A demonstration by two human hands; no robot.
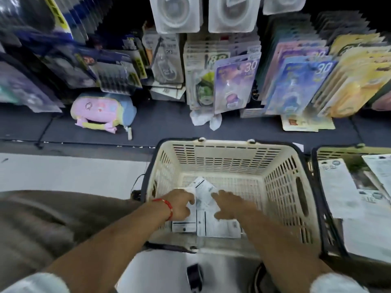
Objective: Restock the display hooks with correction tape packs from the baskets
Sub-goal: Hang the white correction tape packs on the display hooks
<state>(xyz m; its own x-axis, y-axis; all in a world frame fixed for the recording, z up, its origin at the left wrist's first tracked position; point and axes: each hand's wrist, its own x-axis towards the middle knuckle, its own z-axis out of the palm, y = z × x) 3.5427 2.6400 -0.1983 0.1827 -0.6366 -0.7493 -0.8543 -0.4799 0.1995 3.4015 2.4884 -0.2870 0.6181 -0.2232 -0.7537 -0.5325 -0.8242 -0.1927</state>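
A cream plastic basket sits on the floor below the display. A few white correction tape packs lie face down on its bottom. Both hands reach into it. My left hand, with a red string at the wrist, curls its fingers around the edge of one pack. My right hand lies on the packs with its fingers stretched out. Rows of carded packs hang on the display hooks above. The frame is motion-blurred.
A second basket at the right holds more white packs. A pink and blue plush pouch lies on the dark bottom shelf. A yellow pack and crumpled white plastic lie on the shelf too. My knee fills the lower left.
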